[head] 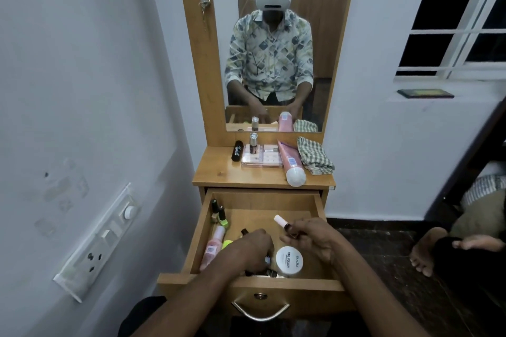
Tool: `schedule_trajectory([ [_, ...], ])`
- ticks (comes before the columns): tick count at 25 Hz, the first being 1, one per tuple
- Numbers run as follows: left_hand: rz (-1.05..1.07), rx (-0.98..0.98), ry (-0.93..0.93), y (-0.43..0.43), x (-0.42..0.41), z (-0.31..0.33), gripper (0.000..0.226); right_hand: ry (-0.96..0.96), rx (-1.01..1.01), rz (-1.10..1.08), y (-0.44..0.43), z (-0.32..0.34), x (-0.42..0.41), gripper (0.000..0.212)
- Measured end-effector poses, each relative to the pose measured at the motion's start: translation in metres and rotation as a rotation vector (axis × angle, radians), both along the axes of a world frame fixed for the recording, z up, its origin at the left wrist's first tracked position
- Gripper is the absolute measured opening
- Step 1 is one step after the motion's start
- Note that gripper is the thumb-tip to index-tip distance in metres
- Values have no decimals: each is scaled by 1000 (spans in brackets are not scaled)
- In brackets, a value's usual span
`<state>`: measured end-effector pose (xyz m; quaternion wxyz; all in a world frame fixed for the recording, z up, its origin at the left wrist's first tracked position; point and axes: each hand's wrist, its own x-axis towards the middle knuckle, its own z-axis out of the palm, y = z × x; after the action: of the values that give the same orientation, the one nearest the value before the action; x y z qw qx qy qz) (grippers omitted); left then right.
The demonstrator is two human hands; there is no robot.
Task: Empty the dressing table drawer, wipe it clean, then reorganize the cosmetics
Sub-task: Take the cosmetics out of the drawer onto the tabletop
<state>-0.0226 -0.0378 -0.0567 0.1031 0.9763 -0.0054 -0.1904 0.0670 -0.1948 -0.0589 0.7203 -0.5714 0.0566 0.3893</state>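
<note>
The wooden drawer (202,230) is pulled out below the dressing table top (216,172). My right hand (309,238) holds a small bottle with a pale pink cap (280,220) above the drawer. My left hand (254,249) reaches down into the drawer's front, fingers curled over small dark bottles (269,272); what it grips is hidden. Inside lie a white nail polish remover jar (289,260), a pink bottle (213,246), green nail polishes (222,217) and a yellow-green item (226,243).
On the top stand a black tube (237,151), a silver-capped bottle (253,143), a pink palette (262,160), a pink tube with white cap (291,167) and a checked cloth (315,156). A wall switchboard (98,241) is left; another person's feet (430,252) are right.
</note>
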Motion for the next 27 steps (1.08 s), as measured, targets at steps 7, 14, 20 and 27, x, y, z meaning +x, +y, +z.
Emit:
schedule_trajectory([
  [7, 505, -917, -229, 54, 0, 64, 44, -341, -138, 182, 23, 47, -7, 21],
  [14, 874, -1048, -740, 112, 60, 105, 35, -916, -382, 24, 79, 111, 41, 17],
  [20, 978, -972, -959, 100, 103, 90, 28, -1164, -709, 39, 121, 107, 97, 16],
  [27, 887, -910, -884, 106, 118, 77, 33, -1155, -746, 68, 127, 88, 118, 19],
])
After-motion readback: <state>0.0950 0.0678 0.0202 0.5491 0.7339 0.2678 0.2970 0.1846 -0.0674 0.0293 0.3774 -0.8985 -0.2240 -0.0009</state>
